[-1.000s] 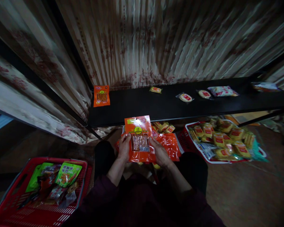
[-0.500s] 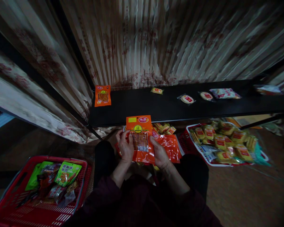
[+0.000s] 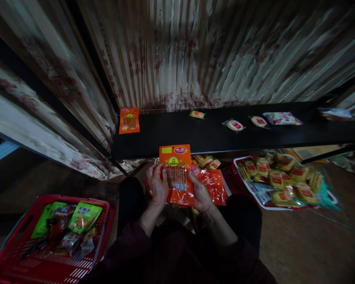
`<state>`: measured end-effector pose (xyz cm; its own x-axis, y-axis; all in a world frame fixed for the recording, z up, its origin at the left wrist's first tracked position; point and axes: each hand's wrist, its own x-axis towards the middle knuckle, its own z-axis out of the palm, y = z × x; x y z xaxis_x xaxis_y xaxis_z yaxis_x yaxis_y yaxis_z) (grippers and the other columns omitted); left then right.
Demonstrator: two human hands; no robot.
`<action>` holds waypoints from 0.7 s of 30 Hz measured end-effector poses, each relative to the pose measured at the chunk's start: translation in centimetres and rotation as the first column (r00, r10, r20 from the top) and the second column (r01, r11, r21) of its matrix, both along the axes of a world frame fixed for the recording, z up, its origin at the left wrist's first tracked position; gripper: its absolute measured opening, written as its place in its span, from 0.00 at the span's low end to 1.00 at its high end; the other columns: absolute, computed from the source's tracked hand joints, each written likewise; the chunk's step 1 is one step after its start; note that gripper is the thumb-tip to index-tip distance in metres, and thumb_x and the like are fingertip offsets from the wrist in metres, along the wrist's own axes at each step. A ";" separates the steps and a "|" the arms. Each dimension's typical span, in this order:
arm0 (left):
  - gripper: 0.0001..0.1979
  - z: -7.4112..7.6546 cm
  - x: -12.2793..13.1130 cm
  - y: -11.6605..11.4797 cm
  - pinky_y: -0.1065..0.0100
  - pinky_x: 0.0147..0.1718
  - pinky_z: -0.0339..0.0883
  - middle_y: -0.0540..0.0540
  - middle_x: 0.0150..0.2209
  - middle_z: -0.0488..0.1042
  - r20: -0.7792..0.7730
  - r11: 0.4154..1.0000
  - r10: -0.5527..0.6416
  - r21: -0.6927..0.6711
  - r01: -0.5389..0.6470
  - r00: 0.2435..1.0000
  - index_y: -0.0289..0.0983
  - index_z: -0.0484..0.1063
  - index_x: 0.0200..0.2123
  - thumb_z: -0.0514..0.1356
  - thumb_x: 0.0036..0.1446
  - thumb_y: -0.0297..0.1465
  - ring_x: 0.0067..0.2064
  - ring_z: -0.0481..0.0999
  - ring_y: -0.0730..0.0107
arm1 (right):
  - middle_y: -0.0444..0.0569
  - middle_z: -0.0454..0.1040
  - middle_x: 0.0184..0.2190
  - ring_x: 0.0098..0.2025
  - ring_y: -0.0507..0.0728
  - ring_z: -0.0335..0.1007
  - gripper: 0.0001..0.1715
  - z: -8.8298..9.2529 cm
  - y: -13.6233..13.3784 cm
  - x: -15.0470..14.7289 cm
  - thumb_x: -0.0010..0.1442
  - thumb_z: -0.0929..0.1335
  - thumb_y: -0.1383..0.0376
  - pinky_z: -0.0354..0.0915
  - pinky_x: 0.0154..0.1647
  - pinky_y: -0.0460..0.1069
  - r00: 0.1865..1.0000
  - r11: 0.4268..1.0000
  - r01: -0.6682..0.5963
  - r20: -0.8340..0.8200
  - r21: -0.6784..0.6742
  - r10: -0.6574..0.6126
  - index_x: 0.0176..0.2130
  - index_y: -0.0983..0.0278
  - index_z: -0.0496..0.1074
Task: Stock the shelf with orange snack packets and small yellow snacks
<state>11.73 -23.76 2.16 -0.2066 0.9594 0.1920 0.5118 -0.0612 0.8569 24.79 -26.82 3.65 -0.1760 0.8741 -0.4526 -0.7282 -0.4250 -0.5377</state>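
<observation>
Between my hands is an orange snack packet (image 3: pixel 176 176) with a clear window that shows thin brown sticks. My left hand (image 3: pixel 158 185) grips its left edge, fingers curled over the front. On the other edge my right hand (image 3: pixel 200 193) is closed, thumb on the front face. More orange packets (image 3: pixel 213 184) lie just behind and right of the held one, partly hidden by it. A similar orange packet (image 3: pixel 129 120) lies at the left end of the black shelf (image 3: pixel 165 132).
Small wrapped snacks (image 3: pixel 234 125) are spaced along the shelf. A red basket (image 3: pixel 56 264) with green bags (image 3: pixel 85 217) stands at lower left. To the right, a white-rimmed basket (image 3: pixel 264 206) holds several yellow packs (image 3: pixel 275 178). A striped curtain (image 3: pixel 177 59) hangs behind.
My hands keep the same hold on the orange packet. The whole view has shifted very slightly; nothing else has visibly moved.
</observation>
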 end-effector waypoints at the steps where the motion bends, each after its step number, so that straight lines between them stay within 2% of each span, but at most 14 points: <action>1: 0.14 0.1 0.1 0.0 0.55 0.54 0.60 0.41 0.45 0.71 0.000 1.000 -0.029 -0.007 0.029 1.000 0.39 0.73 0.45 0.52 0.58 0.30 0.51 0.67 0.59 | 0.52 0.79 0.41 0.51 0.64 0.72 0.18 0.1 0.0 -0.1 0.56 0.68 0.56 0.67 0.52 0.61 1.000 1.000 0.013 0.007 -0.003 -0.013 0.44 0.63 0.72; 4: 0.16 0.4 0.6 -0.2 0.56 0.56 0.59 0.42 0.48 0.72 0.119 0.990 -0.126 -0.051 0.133 0.985 0.39 0.72 0.48 0.51 0.60 0.33 0.53 0.67 0.60 | 0.49 0.79 0.42 0.52 0.62 0.71 0.17 0.4 0.2 -0.5 0.53 0.70 0.57 0.66 0.55 0.60 0.987 0.993 0.120 0.104 0.005 -0.120 0.43 0.61 0.73; 7: 0.19 0.5 1.1 -0.4 0.58 0.58 0.57 0.42 0.54 0.70 0.327 0.970 -0.181 -0.094 0.223 0.927 0.40 0.69 0.51 0.49 0.62 0.38 0.56 0.67 0.62 | 0.46 0.77 0.46 0.55 0.61 0.68 0.19 0.5 0.3 -1.0 0.51 0.71 0.54 0.62 0.59 0.59 0.913 0.979 0.191 0.353 0.077 -0.206 0.42 0.58 0.75; 9: 0.21 0.7 1.3 -0.6 0.58 0.60 0.54 0.43 0.57 0.67 0.423 0.964 -0.186 -0.094 0.247 0.887 0.40 0.68 0.53 0.48 0.62 0.41 0.59 0.64 0.62 | 0.46 0.75 0.50 0.59 0.61 0.64 0.20 0.6 0.3 -1.3 0.52 0.70 0.51 0.57 0.63 0.58 0.833 0.979 0.157 0.515 0.132 -0.203 0.43 0.56 0.76; 11: 0.23 1.0 1.4 -0.8 0.59 0.62 0.51 0.43 0.59 0.65 0.498 0.962 -0.190 -0.079 0.263 0.846 0.40 0.67 0.55 0.49 0.61 0.43 0.61 0.61 0.63 | 0.45 0.71 0.54 0.62 0.61 0.59 0.22 0.6 0.2 -1.8 0.53 0.69 0.49 0.51 0.66 0.58 0.779 0.981 0.111 0.599 0.162 -0.187 0.45 0.56 0.76; 14: 0.25 1.4 1.3 -1.2 0.60 0.63 0.50 0.44 0.60 0.64 0.621 0.947 -0.194 -0.085 0.311 0.759 0.41 0.66 0.56 0.52 0.59 0.45 0.63 0.59 0.63 | 0.45 0.66 0.59 0.65 0.61 0.52 0.27 0.9 0.0 -2.7 0.53 0.68 0.47 0.45 0.68 0.58 0.744 0.980 0.068 0.645 0.186 -0.174 0.50 0.56 0.73; 16: 0.26 1.7 1.2 -1.3 0.61 0.62 0.51 0.45 0.60 0.64 0.702 0.938 -0.172 -0.098 0.333 0.691 0.41 0.66 0.56 0.54 0.57 0.45 0.63 0.60 0.62 | 0.44 0.61 0.62 0.67 0.59 0.47 0.30 1.1 -0.1 -3.3 0.55 0.67 0.47 0.43 0.69 0.58 0.691 0.971 -0.003 0.703 0.241 -0.172 0.54 0.55 0.69; 19: 0.25 2.1 1.1 -1.4 0.61 0.61 0.53 0.44 0.59 0.66 0.809 0.941 -0.104 -0.109 0.321 0.579 0.40 0.69 0.53 0.58 0.54 0.44 0.63 0.60 0.60 | 0.42 0.57 0.64 0.68 0.57 0.45 0.30 1.1 -0.2 -3.9 0.59 0.63 0.47 0.41 0.69 0.58 0.600 0.927 -0.128 0.772 0.353 -0.211 0.58 0.53 0.65; 21: 0.23 2.1 1.0 -1.3 0.61 0.60 0.54 0.44 0.58 0.68 0.872 0.942 -0.046 -0.124 0.313 0.487 0.39 0.72 0.49 0.60 0.52 0.43 0.62 0.61 0.60 | 0.41 0.57 0.64 0.67 0.56 0.45 0.27 0.9 -0.1 -4.2 0.60 0.63 0.49 0.39 0.69 0.58 0.567 0.903 -0.153 0.784 0.402 -0.253 0.57 0.51 0.65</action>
